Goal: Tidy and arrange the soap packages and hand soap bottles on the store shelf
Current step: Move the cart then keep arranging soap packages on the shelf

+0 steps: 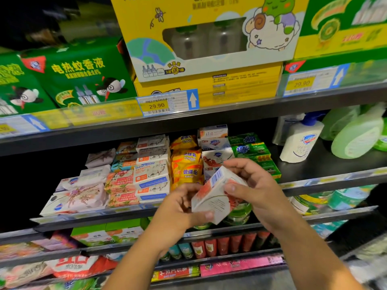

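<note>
We hold a white and red soap box (217, 195) in front of the shelf (318, 166), tipped on one corner. Our left hand (180, 208) grips its low end. Our right hand (255, 185) pinches its top end. It looks light and stiff, but thin card can dent. We should hold the flat sides softly and slide it in by the other white boxes (216, 155).

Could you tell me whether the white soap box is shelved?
Out: left hand and right hand hold the white soap box before the shelf.
</note>
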Demonstrator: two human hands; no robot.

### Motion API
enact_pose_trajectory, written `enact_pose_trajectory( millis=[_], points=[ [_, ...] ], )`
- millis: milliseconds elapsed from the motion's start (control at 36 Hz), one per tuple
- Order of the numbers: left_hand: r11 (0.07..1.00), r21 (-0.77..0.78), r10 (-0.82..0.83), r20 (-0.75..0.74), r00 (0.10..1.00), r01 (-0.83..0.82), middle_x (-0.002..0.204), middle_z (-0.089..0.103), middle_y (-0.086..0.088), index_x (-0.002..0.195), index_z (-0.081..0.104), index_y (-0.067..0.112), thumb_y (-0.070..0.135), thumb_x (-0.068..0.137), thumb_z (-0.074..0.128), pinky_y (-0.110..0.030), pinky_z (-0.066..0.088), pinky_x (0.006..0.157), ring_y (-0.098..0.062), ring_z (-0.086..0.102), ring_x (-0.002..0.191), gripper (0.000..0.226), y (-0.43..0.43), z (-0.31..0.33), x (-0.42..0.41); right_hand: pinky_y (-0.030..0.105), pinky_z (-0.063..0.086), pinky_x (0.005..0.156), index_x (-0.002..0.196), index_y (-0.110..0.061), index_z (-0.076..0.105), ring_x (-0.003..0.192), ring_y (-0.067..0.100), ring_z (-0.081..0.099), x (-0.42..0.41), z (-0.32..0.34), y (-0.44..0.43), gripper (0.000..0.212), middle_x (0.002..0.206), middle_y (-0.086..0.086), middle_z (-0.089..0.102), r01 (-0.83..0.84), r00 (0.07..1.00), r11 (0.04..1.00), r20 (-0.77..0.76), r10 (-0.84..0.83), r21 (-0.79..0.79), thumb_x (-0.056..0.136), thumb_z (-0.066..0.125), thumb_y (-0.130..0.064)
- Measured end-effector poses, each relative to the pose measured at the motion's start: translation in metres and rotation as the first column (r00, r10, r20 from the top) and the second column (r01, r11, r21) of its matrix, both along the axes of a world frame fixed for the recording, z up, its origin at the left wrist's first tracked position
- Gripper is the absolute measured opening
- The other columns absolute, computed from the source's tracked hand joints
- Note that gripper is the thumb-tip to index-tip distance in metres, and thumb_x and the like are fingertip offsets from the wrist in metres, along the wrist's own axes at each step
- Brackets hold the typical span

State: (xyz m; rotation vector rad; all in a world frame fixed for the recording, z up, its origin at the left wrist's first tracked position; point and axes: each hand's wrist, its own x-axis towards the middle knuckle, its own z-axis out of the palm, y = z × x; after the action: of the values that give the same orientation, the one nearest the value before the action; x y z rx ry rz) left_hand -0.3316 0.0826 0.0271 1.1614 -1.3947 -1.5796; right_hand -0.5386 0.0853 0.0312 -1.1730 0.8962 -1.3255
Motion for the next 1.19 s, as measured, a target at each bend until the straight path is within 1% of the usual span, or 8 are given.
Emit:
enact_pose_trajectory(
  millis=[222, 361, 472, 639, 833, 972, 1111, 1194],
  points=[
    [0.984, 0.104, 0.164, -0.247, 0.955, -0.142, 0.098, 0.073, -0.013, 0.102, 0.065, 0.005, 0.009, 0.073, 0.082, -0.031, 0.059, 0.068, -0.022, 0.071, 0.087, 0.034, -0.011, 0.006, 0.008, 0.026, 0.056, 0.066, 0.111, -0.022, 0.068, 0.087, 0.019, 0.071, -0.001, 0.003, 0.000, 0.037, 0.104, 0.019, 0.067, 0.044, 0.997, 0.984, -0.071, -0.032, 0.173, 0.076, 0.079, -0.015],
    [0.930, 0.313, 0.225, -0.070, 0.972, -0.192, 0.096, 0.073, -0.015, 0.108, 0.072, 0.010, 0.040, 0.086, 0.067, -0.024, 0.044, 0.049, -0.018, 0.062, 0.066, 0.037, -0.012, 0.001, 0.008, 0.036, 0.049, 0.058, 0.105, -0.022, 0.067, 0.067, 0.020, 0.066, 0.006, -0.002, 0.000, 0.020, 0.075, -0.001, 0.072, 0.023, 0.928, 0.942, -0.359, 0.105, 0.334, 0.092, 0.066, -0.036],
    [0.895, 0.387, 0.246, -0.018, 0.969, -0.220, 0.084, 0.067, -0.016, 0.099, 0.075, 0.011, 0.044, 0.088, 0.066, -0.021, 0.034, 0.043, -0.015, 0.050, 0.049, 0.036, -0.011, -0.006, 0.011, 0.027, 0.042, 0.046, 0.108, -0.013, 0.065, 0.056, 0.019, 0.061, 0.010, -0.007, 0.001, 0.030, 0.075, 0.004, 0.071, -0.015, 0.912, 0.917, -0.371, 0.176, 0.397, 0.096, 0.061, -0.041],
    [0.958, 0.233, 0.183, -0.039, 0.982, -0.169, 0.081, 0.071, -0.011, 0.113, 0.067, 0.005, 0.030, 0.096, 0.060, -0.021, 0.044, 0.041, -0.016, 0.059, 0.059, 0.031, -0.016, -0.001, 0.018, 0.027, 0.047, 0.045, 0.113, -0.021, 0.062, 0.062, 0.025, 0.065, 0.010, -0.001, -0.003, 0.040, 0.086, 0.009, 0.075, -0.017, 0.940, 0.873, -0.290, 0.181, 0.488, 0.093, 0.055, -0.054],
    [0.992, 0.003, 0.124, -0.103, 0.987, -0.125, 0.113, 0.067, -0.014, 0.114, 0.070, 0.030, 0.021, 0.090, 0.066, -0.048, 0.059, 0.083, -0.031, 0.068, 0.105, 0.026, -0.029, 0.010, 0.034, 0.027, 0.055, 0.051, 0.114, -0.014, 0.066, 0.067, 0.024, 0.069, 0.020, 0.012, -0.020, 0.074, 0.080, 0.011, 0.075, -0.001, 0.969, 0.873, -0.214, 0.121, 0.488, 0.074, 0.046, -0.073],
    [0.977, -0.169, 0.118, -0.064, 0.991, -0.127, 0.104, 0.066, -0.012, 0.100, 0.071, 0.024, 0.036, 0.081, 0.078, -0.049, 0.054, 0.086, -0.036, 0.063, 0.104, 0.024, -0.038, 0.018, 0.042, 0.031, 0.058, 0.059, 0.108, -0.014, 0.071, 0.078, 0.022, 0.073, 0.036, 0.019, -0.029, 0.055, 0.098, 0.011, 0.076, 0.066, 0.994, 0.922, -0.107, -0.027, 0.382, 0.074, 0.063, -0.056],
    [0.949, -0.312, 0.014, -0.054, 0.998, -0.031, 0.106, 0.071, 0.007, 0.093, 0.064, 0.008, 0.003, 0.078, 0.076, -0.030, 0.058, 0.081, -0.009, 0.068, 0.100, 0.019, -0.059, 0.015, 0.047, 0.024, 0.054, 0.059, 0.101, -0.010, 0.071, 0.076, 0.016, 0.067, 0.041, 0.023, -0.031, 0.016, 0.089, 0.008, 0.071, 0.087, 0.995, 0.963, -0.072, -0.071, 0.255, 0.086, 0.071, -0.013],
    [0.918, -0.395, -0.057, -0.039, 0.998, 0.037, 0.109, 0.069, 0.010, 0.087, 0.068, 0.021, 0.013, 0.073, 0.084, -0.027, 0.055, 0.087, -0.006, 0.064, 0.109, 0.023, -0.068, 0.011, 0.045, 0.018, 0.046, 0.056, 0.105, -0.016, 0.070, 0.084, 0.020, 0.061, 0.035, 0.024, -0.031, 0.034, 0.090, -0.005, 0.069, 0.121, 0.990, 0.971, -0.100, -0.102, 0.208, 0.071, 0.069, -0.012]
  ],
)
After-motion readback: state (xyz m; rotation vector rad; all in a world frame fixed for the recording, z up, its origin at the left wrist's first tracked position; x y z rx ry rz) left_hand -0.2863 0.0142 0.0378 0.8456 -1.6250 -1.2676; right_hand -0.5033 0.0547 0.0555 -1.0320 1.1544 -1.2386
